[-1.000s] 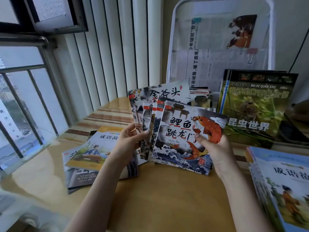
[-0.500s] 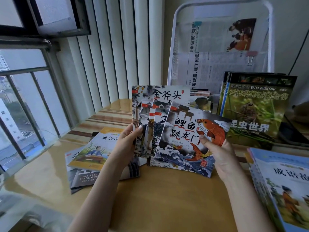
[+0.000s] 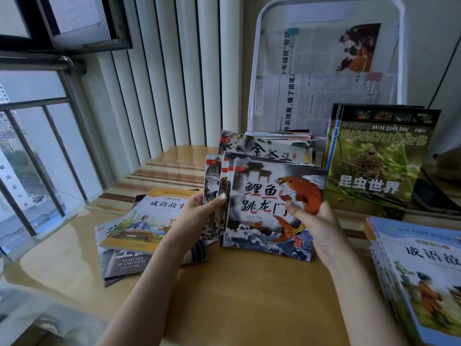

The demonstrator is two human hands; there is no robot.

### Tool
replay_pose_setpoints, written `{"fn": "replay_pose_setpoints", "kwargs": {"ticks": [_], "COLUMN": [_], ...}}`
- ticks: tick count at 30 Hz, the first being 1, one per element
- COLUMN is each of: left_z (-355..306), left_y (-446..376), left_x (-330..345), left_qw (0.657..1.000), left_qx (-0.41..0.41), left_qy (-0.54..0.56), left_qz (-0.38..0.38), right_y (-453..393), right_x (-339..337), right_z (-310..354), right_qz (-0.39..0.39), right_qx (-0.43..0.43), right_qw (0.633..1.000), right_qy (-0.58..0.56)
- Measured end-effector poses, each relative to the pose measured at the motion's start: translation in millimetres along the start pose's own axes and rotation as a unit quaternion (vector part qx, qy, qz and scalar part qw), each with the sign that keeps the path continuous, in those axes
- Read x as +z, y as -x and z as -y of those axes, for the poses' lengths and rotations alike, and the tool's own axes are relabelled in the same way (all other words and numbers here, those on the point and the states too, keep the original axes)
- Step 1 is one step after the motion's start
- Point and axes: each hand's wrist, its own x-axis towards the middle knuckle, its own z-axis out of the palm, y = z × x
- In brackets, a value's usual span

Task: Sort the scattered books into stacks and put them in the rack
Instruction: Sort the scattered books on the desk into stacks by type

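On the wooden worktop (image 3: 237,295), left hand (image 3: 197,216) and right hand (image 3: 316,226) both grip fanned picture books (image 3: 262,196).

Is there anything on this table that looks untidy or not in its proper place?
Yes. The pile at the left is askew: its books lie crooked, with edges sticking out at different angles. The books in the hands, left hand and right hand, are fanned, not squared, behind the carp book. No damage shows.
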Motion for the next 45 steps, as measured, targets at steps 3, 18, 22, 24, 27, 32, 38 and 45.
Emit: {"fn": "replay_pose_setpoints", "kwargs": {"ticks": [3, 18, 22, 24, 27, 32, 38, 45], "left_z": [3, 23, 39, 45, 48, 38, 65, 84], "left_y": [2, -5, -9, -8, -9, -49, -92, -104], "left_x": [9, 28, 27, 32, 40, 62, 77, 71], "left_qw": [0.992, 0.986, 0.973, 0.955, 0.941, 0.914, 0.872, 0.886], "left_qx": [-0.011, 0.123, 0.081, 0.102, 0.148, 0.230, 0.163, 0.178], "left_qy": [-0.122, -0.114, -0.214, -0.275, -0.288, -0.303, -0.435, -0.415], "left_qz": [-0.022, 0.000, -0.025, -0.052, -0.095, -0.141, -0.155, -0.106], "right_y": [3, 6, 3, 2, -5, -47, -76, -80], "right_x": [4, 17, 16, 21, 28, 29, 12, -5], "right_z": [2, 1, -4, -8, -20, -6, -38, -55], "right_qz": [-0.002, 0.009, 0.009, -0.014, -0.075, -0.184, -0.229, -0.108], "right_qx": [-0.005, -0.064, -0.025, -0.045, -0.116, -0.220, -0.160, -0.083], "right_qw": [0.999, 0.985, 0.994, 0.992, 0.969, 0.918, 0.882, 0.922], "right_qy": [0.035, 0.161, 0.108, 0.119, 0.204, 0.274, 0.380, 0.361]}}
